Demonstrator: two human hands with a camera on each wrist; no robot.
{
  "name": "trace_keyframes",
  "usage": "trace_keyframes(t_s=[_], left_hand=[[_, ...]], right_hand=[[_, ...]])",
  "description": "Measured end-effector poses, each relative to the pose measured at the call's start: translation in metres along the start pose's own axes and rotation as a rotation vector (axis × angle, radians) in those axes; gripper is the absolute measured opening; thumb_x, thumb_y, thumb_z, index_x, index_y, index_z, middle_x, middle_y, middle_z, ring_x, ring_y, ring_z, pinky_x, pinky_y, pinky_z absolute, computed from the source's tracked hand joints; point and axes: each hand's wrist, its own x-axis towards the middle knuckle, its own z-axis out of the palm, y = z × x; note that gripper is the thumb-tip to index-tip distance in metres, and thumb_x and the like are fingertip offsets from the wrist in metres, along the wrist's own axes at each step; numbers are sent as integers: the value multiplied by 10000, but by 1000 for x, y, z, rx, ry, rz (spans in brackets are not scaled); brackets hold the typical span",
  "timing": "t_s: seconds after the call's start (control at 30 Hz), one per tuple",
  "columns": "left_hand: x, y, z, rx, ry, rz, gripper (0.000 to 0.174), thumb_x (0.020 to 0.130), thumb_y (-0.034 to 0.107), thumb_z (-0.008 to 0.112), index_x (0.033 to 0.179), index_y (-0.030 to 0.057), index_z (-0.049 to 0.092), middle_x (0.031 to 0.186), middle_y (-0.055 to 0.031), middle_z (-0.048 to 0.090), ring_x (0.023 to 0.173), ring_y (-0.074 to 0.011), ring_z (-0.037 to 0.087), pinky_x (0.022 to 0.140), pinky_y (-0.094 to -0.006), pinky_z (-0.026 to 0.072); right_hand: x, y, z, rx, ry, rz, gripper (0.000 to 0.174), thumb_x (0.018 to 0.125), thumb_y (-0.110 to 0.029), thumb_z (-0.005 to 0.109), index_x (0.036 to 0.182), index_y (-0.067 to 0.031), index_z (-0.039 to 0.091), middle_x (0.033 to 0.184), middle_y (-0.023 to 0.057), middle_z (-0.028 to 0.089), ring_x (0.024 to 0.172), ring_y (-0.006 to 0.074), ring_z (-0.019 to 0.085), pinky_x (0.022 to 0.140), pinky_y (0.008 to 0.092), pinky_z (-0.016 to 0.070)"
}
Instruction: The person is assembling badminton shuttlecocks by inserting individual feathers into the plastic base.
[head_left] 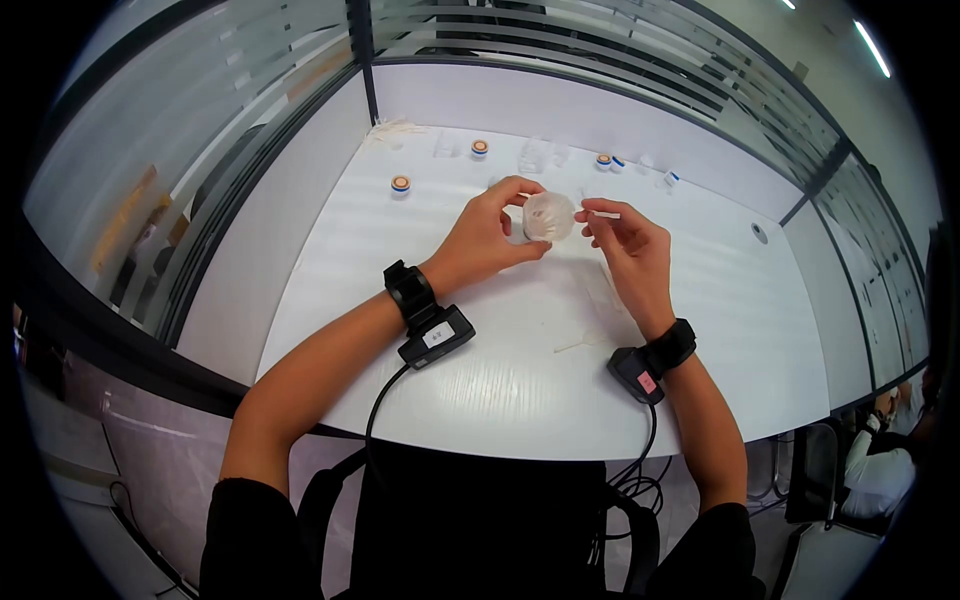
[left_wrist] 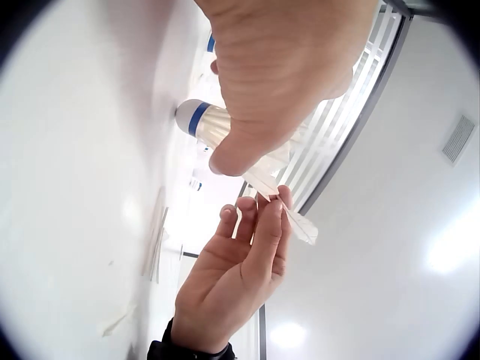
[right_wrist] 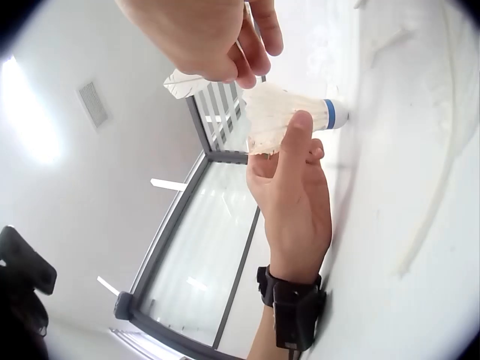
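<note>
A white feather shuttlecock with a blue band stands cork down, its skirt upward. My left hand grips its feather skirt between thumb and fingers, with the thumb lying along the near side in the right wrist view. Close beside the rim, my right hand pinches a single white feather between thumb and forefinger. The feather's vane sticks out past the fingertips in the left wrist view. From the head view I look down into the open skirt, while the cork is hidden beneath it.
Cork bases with blue bands, such as one at the left and one farther back, stand on the white table. Loose feather pieces lie near the right wrist. Pale feathers are heaped in the back left corner. Low partitions enclose the table.
</note>
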Motion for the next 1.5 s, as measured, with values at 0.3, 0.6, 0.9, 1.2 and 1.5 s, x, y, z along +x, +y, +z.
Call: trace_keyframes(t_s=[0.3, 0.6, 0.9, 1.2, 1.5], left_hand=[[0, 2, 4, -56, -31, -102, 660, 800, 277, 920, 1307, 29, 578, 1051, -39, 723, 876, -60, 603, 635, -230, 425], [-1, 10, 1, -57, -69, -221, 729, 785, 250, 929, 1349, 3, 539, 938, -77, 759, 785, -103, 629, 721, -266, 478], [1, -1, 0, -51, -107, -187, 607, 807, 170, 906, 1302, 7, 595, 1140, -99, 720, 961, -151, 689, 829, -301, 567], [0, 2, 0, 10, -39, -159, 403, 807, 167, 892, 1166, 52, 749, 1018, -9, 748, 818, -81, 612, 707, -262, 497], [0, 7, 2, 21, -108, -155, 370, 784, 247, 900, 1105, 103, 786, 896, 47, 714, 721, -78, 482, 658, -260, 425]], right_hand=[[0, 0, 2, -36, 78, -61, 126, 990, -79, 693, 1078, -1, 738, 1087, 63, 764, 884, 105, 666, 718, 260, 522], [-3, -3, 3, -7, 48, 13, 157, 970, -88, 723, 1060, 40, 715, 1036, 97, 774, 817, 122, 692, 752, 278, 550], [-4, -3, 4, 54, -26, 81, 209, 988, -115, 708, 1146, 21, 717, 987, 63, 765, 820, 124, 692, 744, 264, 543], [-4, 3, 7, -86, -51, -163, 112, 905, -75, 785, 994, -8, 789, 919, 42, 756, 718, 93, 649, 658, 246, 490], [-5, -5, 5, -258, 15, -308, 173, 803, -67, 855, 972, -87, 823, 994, 3, 689, 865, 124, 631, 647, 266, 462]])
